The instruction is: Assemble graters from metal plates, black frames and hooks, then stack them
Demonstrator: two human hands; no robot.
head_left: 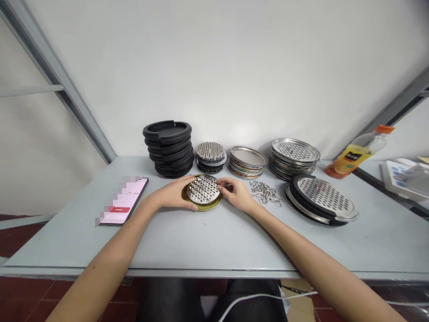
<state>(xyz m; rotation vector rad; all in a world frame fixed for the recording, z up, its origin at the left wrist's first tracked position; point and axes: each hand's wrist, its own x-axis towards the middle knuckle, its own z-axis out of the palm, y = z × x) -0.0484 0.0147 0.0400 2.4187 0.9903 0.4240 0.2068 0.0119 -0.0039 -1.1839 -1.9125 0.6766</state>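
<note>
A round metal grater disc with raised teeth lies inside a shallow gold-coloured round dish on the table. My left hand is wrapped round the dish's left side, with the thumb at the near rim and the fingers at the far rim. At the right edge of the disc, the fingertips of my right hand are pinched together on it. A small heap of metal clips or wire loops lies just right of my right hand.
Behind stand stacks of black rings, small grater discs, shallow metal lids and larger perforated discs. To the right are black-rimmed graters and a juice bottle. A phone lies left on the grey table.
</note>
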